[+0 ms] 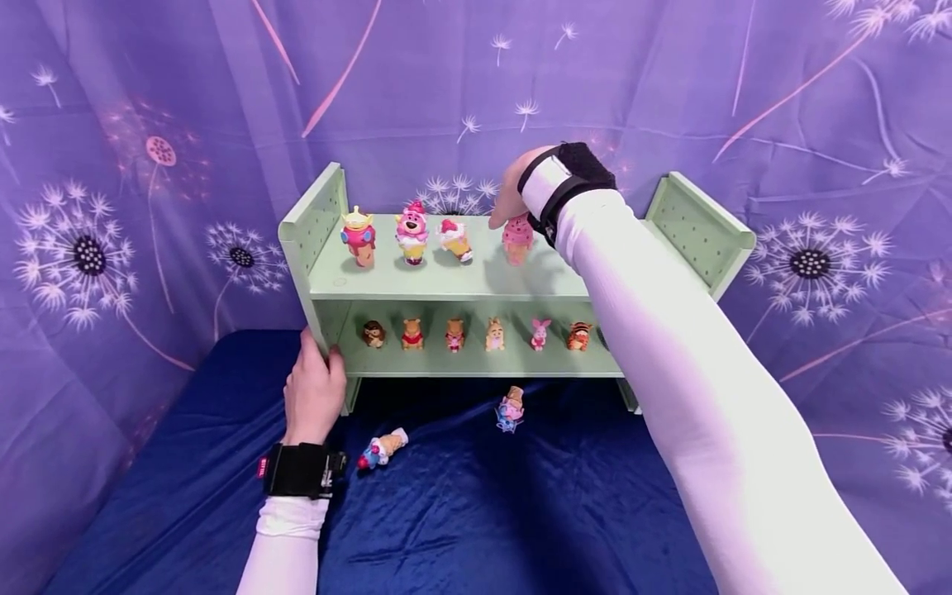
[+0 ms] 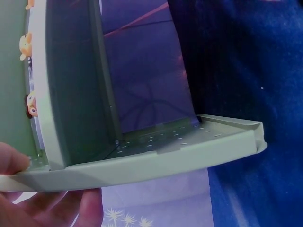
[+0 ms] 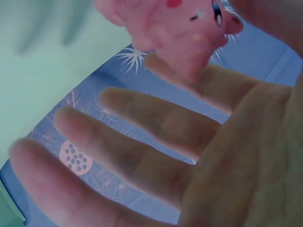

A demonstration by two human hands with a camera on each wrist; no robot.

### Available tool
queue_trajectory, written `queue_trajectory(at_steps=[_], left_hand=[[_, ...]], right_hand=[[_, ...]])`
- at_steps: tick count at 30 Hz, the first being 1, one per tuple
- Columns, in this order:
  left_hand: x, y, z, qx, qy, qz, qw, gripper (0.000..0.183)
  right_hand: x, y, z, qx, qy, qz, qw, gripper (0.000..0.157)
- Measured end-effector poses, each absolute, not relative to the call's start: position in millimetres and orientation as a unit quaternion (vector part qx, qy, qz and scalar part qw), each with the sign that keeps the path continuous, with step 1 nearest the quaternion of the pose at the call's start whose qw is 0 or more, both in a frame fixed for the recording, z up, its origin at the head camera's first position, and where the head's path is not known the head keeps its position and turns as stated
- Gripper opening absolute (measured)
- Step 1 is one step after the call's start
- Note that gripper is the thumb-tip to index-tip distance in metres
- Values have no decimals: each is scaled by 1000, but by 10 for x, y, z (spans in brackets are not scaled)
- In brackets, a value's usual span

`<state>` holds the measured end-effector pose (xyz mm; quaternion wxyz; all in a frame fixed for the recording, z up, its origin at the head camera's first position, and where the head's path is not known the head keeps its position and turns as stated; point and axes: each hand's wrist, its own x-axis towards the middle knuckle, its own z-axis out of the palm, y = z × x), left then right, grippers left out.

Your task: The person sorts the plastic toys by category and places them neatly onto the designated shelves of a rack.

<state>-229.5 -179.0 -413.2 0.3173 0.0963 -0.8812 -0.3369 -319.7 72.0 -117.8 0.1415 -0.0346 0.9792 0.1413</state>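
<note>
My left hand grips the left side panel of a pale green two-tier shelf, thumb on the inner face and fingers outside. On the top tier, at right of centre, stands a pink ice-cream-cone figurine. My right hand is right at it, coming from above. In the right wrist view its fingers are spread and nearly straight, with the pink figurine between thumb and index finger; the thumb tip is out of frame. To its left are an alien cone figurine, a pink bear one and a tilted one.
The lower tier carries a row of several small figurines, among them a pink piglet and a tiger. Two cone figurines lie on the blue cloth: a blue-and-white one and a pink-and-blue one. A purple curtain hangs behind.
</note>
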Motion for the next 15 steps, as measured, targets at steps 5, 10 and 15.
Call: queue_trajectory(at_steps=[5, 10, 15], left_hand=[[-2280, -1817, -4131, 98, -882, -335, 316, 43], [-2270, -1836, -4130, 102, -882, -334, 317, 43], [-2282, -1828, -4139, 102, -881, -333, 320, 43]], right_hand=[[-3198, 729, -1141, -93, 973, 154, 145, 52], [-3219, 676, -1125, -183, 960, 154, 143, 66], [-3235, 650, -1140, -226, 955, 132, 138, 63]])
